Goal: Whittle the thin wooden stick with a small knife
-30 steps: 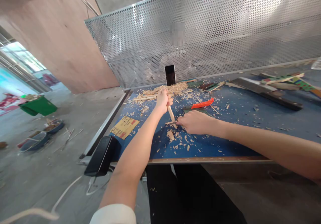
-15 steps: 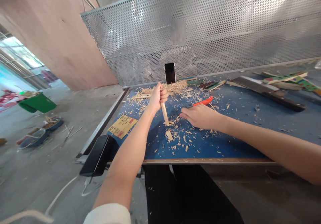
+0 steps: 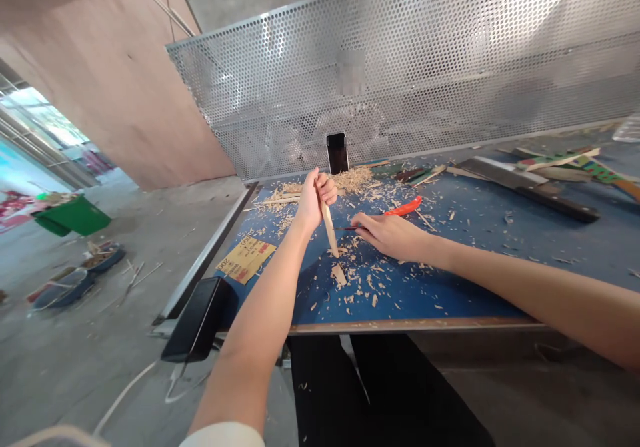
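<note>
My left hand (image 3: 316, 200) is wrapped round the upper part of a pale wooden stick (image 3: 330, 232). The stick stands tilted, its lower end down at the blue tabletop among shavings. In my right hand (image 3: 377, 232) is a knife (image 3: 405, 207) whose red-orange handle sticks out behind the fingers. Its thin dark blade points left and reaches the stick's side; whether it touches the wood I cannot tell. A flat wood chip (image 3: 339, 274) lies just below the stick's lower end.
Shavings (image 3: 355, 179) are heaped before an upright phone (image 3: 337, 153) by the perforated metal panel (image 3: 280, 100). Yellow sandpaper (image 3: 246, 259) lies left, near a black box-like device (image 3: 193, 320) at the table's edge. A handsaw (image 3: 530, 187) and wood strips lie at right.
My right hand has shifted a little left and up along the stick, and the knife's blade now shows beside it. My left hand keeps its hold. The view has tilted slightly.
</note>
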The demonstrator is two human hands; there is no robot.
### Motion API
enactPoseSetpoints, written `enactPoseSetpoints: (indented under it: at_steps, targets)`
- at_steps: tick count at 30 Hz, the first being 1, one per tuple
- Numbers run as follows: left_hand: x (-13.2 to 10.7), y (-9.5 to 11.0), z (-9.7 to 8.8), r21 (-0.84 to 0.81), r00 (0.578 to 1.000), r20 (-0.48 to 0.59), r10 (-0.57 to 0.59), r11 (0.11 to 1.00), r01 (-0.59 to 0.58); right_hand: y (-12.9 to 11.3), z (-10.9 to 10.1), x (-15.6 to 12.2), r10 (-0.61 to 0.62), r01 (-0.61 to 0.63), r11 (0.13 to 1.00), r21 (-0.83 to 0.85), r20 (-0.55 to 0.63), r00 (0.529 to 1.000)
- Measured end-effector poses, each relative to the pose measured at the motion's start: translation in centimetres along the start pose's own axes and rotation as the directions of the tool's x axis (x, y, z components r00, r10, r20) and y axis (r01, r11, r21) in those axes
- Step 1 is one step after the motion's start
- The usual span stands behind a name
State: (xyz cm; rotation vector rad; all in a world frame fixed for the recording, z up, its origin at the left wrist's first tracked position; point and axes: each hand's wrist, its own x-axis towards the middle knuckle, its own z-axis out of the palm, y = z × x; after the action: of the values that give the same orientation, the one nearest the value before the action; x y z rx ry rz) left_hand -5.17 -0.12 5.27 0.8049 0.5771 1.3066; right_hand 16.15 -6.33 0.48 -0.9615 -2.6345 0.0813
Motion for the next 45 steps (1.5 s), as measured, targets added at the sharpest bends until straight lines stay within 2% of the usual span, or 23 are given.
enactPoseSetpoints:
  at_steps: [7, 11, 15, 17, 20, 22, 23, 25, 27, 31, 33, 36, 39, 43, 45]
  targets:
    - [0.4, -0.8, 0.3, 0.105, 0.986, -0.153, 0.072, 0.993, -0.057, 0.0, -0.4, 0.1, 0.037, -0.037, 0.999, 0.028, 0.012, 0.999]
    - [0.3, -1.3, 0.3, 0.103, 0.99, -0.104, 0.096, 0.991, -0.086, 0.3, -0.5, 0.0, 0.023, -0.021, 0.997, 0.068, -0.028, 0.999]
    - [0.3, -1.4, 0.0, 0.016, 1.0, -0.008, -0.017, 1.0, 0.017, 1.9, -0.7, 0.2, 0.024, -0.008, 0.979, 0.206, -0.077, 0.997]
    - [0.3, -1.6, -0.2, -0.003, 0.994, 0.047, -0.102, 0.995, 0.102, 3.1, -0.8, 0.4, 0.064, -0.029, 0.929, 0.37, -0.083, 0.995]
    - [0.5, -2.1, -0.2, 0.023, 0.981, 0.098, -0.168, 0.986, 0.166, 4.6, -0.8, 0.8, 0.123, -0.058, 0.767, 0.639, -0.059, 0.991]
    - [0.7, -2.8, -0.2, 0.057, 0.98, 0.098, -0.175, 0.984, 0.17, 5.0, -0.8, 0.9, 0.164, -0.075, 0.692, 0.718, -0.056, 0.985]
    - [0.8, -3.1, -0.1, 0.073, 0.981, 0.092, -0.171, 0.984, 0.165, 5.0, -0.8, 0.9, 0.18, -0.079, 0.686, 0.724, -0.063, 0.982]
    - [0.9, -3.8, -0.1, 0.095, 0.987, 0.071, -0.146, 0.986, 0.139, 4.5, -0.5, 1.0, 0.182, -0.071, 0.724, 0.686, -0.091, 0.979]
    - [1.0, -4.4, 0.1, 0.103, 0.993, 0.043, -0.114, 0.989, 0.11, 3.8, -0.1, 1.1, 0.142, -0.051, 0.809, 0.586, -0.11, 0.984]
    - [0.9, -4.8, 0.4, 0.077, 0.993, -0.002, -0.116, 0.99, 0.116, 2.6, 0.7, 1.4, 0.036, -0.013, 0.978, 0.206, -0.107, 0.994]
    - [0.6, -4.6, 0.6, 0.037, 0.995, -0.012, -0.1, 0.994, 0.1, 2.2, 0.9, 1.6, 0.009, -0.005, 0.999, 0.054, -0.084, 0.996]
    - [0.3, -4.3, 0.7, -0.026, 0.998, -0.015, -0.062, 0.998, 0.061, 1.7, 1.0, 1.7, 0.019, -0.023, 0.997, -0.07, -0.051, 0.999]
    - [0.2, -4.2, 0.8, -0.052, 0.998, -0.008, -0.067, 0.996, 0.067, 1.3, 0.9, 1.6, 0.038, -0.043, 0.994, -0.098, -0.052, 0.998]
    - [0.4, -4.3, 0.8, -0.063, 0.997, -0.043, -0.056, 0.997, 0.053, 1.3, 0.7, 1.7, 0.023, -0.018, 0.998, 0.055, -0.097, 0.995]
    - [0.4, -4.4, 0.9, -0.05, 0.999, -0.029, -0.029, 0.998, 0.027, 1.5, 0.7, 1.7, 0.018, -0.003, 0.991, 0.132, -0.114, 0.993]
